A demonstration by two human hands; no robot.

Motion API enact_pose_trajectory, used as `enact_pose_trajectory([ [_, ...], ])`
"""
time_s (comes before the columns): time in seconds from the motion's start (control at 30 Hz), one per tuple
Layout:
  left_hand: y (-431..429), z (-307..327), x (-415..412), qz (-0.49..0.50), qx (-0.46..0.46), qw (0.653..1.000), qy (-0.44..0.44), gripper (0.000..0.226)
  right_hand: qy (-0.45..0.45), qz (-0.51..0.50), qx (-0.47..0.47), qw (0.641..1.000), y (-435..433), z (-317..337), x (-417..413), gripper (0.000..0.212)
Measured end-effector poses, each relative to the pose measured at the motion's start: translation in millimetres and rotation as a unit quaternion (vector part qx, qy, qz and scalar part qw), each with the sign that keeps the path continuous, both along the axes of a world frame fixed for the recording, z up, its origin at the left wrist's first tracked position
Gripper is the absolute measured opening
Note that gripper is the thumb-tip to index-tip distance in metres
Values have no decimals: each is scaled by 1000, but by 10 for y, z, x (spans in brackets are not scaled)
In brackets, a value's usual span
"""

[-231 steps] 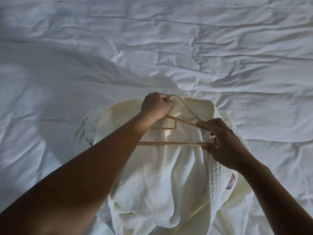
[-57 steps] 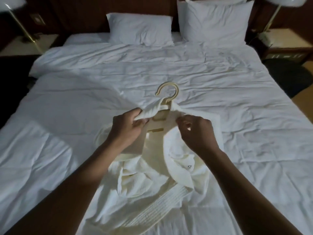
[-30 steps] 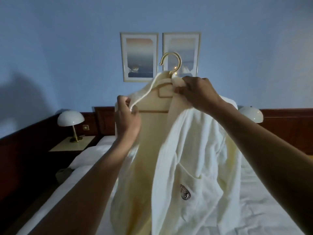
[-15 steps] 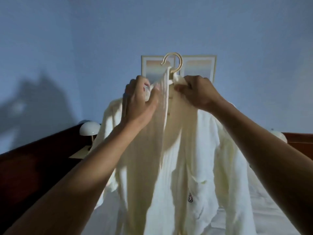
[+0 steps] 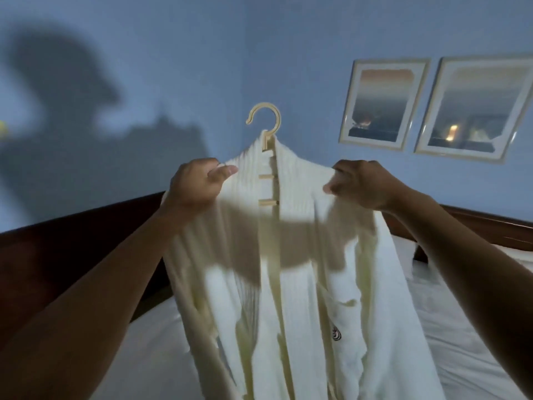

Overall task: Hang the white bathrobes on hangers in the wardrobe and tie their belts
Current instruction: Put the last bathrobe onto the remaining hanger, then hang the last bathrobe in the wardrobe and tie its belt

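Bathrobe: white bathrobe (image 5: 291,284) fills the centre of the frame, held up in the air, hanging down past the bottom edge, front panels open with a narrow gap down the middle.
Collar: ribbed collar bands run down both sides of the gap from the top centre.
Emblem: small dark round emblem (image 5: 336,334) on the panel at lower right of centre.
Hanger: cream hanger (image 5: 264,127) inside the robe's shoulders; its hook stands clear above the collar at upper centre, opening to the left; short cross pieces of the stem show in the gap below.
Left hand: left hand (image 5: 196,187) at centre left, closed on the robe's shoulder fabric, thumb lying across the cloth toward the hanger.
Right hand: right hand (image 5: 362,184) at centre right, fingers pinched on the other shoulder's fabric, level with the left hand.
Shade: a dark shadow crosses the robe's chest just below both hands.
Bed: white bed (image 5: 461,327) at lower right and lower left, behind the robe.
Headboard: dark wooden headboard (image 5: 57,246) runs along the left and behind the right forearm.
Wall: blue wall (image 5: 202,53) with a large blurred shadow at upper left.
Pictures: two framed pictures (image 5: 383,102) side by side at upper right.
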State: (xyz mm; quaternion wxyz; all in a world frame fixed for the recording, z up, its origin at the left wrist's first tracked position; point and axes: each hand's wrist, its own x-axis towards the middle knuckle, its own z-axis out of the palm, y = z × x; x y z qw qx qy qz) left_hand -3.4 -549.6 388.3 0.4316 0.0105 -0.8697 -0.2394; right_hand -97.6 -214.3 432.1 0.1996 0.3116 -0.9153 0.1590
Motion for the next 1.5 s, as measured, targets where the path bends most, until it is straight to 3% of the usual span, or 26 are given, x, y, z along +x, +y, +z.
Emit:
enact_pose_trajectory([
  [0.1,-705,-47,362,90,31,995,22,64,-34,-8,-32,999,-309,-193,-95,23],
  [0.2,-1364,-28,774,141,27,989,34,66,-66,20,-106,992,-883,-323,3,29],
  [0.37,-2380,-7,1517,241,31,970,24,65,-82,115,-201,969,-2375,-538,473,27],
  [0.47,-2964,-14,2009,258,53,964,38,72,-124,156,-253,947,-3253,-678,748,39],
  [0.6,-3523,3,2759,295,49,953,55,73,-192,228,-214,930,-4244,-798,1141,62],
  [0.73,-4001,-3,3534,327,86,936,93,73,-261,293,-256,883,-5062,-816,1531,42],
  [0.83,-4271,-10,4180,374,82,916,117,74,-270,349,-246,863,-5675,-716,1869,43],
  [0.93,-4414,5,4803,440,73,888,112,63,-251,432,-223,837,-6339,-622,2284,26],
  [1.1,-4632,-21,5687,550,26,831,76,71,-177,507,-200,819,-7396,-668,3017,47],
  [1.37,-5121,-181,6664,676,8,735,48,72,-177,609,-151,758,-8917,-863,3948,49],
  [1.5,-5509,-187,6951,721,13,691,36,71,-228,652,-124,713,-9638,-896,4286,48],
])
